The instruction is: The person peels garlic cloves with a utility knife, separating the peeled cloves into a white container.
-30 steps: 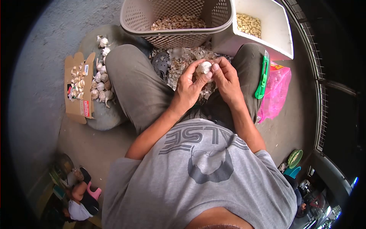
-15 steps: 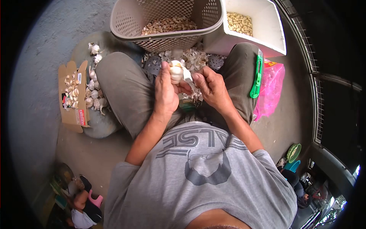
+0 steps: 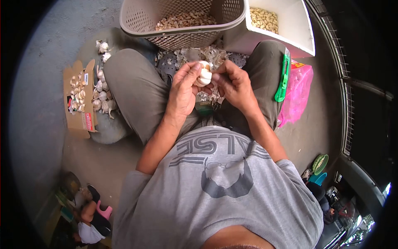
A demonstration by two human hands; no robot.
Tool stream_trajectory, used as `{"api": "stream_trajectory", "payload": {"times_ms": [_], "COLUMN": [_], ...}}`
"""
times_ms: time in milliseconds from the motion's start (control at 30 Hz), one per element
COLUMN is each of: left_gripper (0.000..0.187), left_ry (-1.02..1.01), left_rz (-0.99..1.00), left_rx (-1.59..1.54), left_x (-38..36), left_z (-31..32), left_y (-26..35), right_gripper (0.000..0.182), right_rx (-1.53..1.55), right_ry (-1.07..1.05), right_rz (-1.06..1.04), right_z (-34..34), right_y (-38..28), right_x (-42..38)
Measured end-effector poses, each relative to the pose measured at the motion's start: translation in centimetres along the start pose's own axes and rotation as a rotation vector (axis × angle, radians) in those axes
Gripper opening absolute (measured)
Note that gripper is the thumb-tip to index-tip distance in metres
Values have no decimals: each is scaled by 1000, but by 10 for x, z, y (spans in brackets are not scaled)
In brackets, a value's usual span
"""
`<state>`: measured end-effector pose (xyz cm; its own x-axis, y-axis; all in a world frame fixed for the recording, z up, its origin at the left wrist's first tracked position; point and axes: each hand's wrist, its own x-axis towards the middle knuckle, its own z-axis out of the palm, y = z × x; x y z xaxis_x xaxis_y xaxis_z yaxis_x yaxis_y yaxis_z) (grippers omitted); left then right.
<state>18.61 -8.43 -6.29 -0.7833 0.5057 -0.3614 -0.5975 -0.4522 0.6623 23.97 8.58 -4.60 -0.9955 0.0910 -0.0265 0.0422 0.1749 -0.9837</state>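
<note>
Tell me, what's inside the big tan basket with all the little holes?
The tan perforated plastic basket holds a pile of small brownish garlic pieces across its bottom. Its near wall hides the front of that pile, so how deep it goes cannot be seen.

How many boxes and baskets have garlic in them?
3: the mesh basket ahead of the knees, the white bin to its right, and the flattened cardboard box on the left. The pink bag's contents are unclear.

Grey concrete floor [image 3: 45, 54] in daylight, with a dark metal railing [image 3: 347, 103] along the right edge
</note>
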Motion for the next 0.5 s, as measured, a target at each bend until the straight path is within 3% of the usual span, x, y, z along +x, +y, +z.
{"api": "stream_trajectory", "payload": {"times_ms": [67,100,200,267,300,367,433,500], "left_gripper": [35,37,34,28,27,27,27,25], "left_ry": [3,52,153,152,149,82,44,42], "left_rz": [14,63,163,196,194,165,139,136], "left_rx": [-43,-91,-197,-108,-69,-41,30,119], "left_x": [-1,0,9,7,7,6,3,0], "left_z": [-2,-4,-20,-23,-17,-9,-1,5], "left_y": [0,0,9,14,15,11,7,2], "right_gripper": [9,9,21,53,54,55,56,56], "right_rx": [411,544,619,109,-253,-405,22,-132], "right_ry": [-15,50,89,51,46,14,-46,-73], "right_rz": [157,127,22,-184,-277,-268,-77,-124], "right_z": [-7,-7,-14,-6,-6,-4,4,3], "right_y": [-1,-4,3,11,11,9,0,-2], "right_x": [3,5,9,13,12,10,11,10]}}
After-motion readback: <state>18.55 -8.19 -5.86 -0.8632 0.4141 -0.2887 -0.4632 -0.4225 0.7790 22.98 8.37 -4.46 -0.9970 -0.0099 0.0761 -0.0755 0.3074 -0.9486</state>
